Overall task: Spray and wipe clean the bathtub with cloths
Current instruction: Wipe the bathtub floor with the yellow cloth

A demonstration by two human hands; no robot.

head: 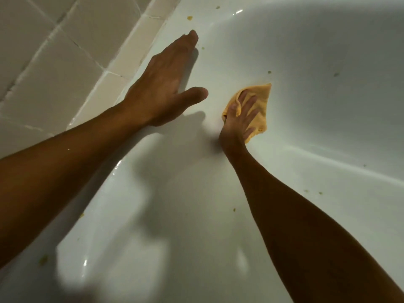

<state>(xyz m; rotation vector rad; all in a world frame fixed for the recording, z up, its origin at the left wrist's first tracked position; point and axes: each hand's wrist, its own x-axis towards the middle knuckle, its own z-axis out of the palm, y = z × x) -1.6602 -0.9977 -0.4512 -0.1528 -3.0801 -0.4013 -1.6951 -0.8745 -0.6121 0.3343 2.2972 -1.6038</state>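
My right fingers [249,103] lie spread and flat on the yellow cloth [261,96], pressing it against the inner slope of the bathtub [317,119], just below the rim that runs along the tiled wall [54,53]. A fold of cloth lies over my thumb. My left hand [166,84] is open, its fingers [185,43] straight, and it braces on that rim.

The enamel shines as if wet, so I think my braced palm could slide while I lean in. The cloth is only pinned and not gripped, so it could bunch or slip out from under my fingers on a hard stroke. It might also smear the yellowish specks [269,72] rather than lift them.

The tub is white and glossy. Small specks are scattered over the rim and the slope, so plenty is left to wipe.
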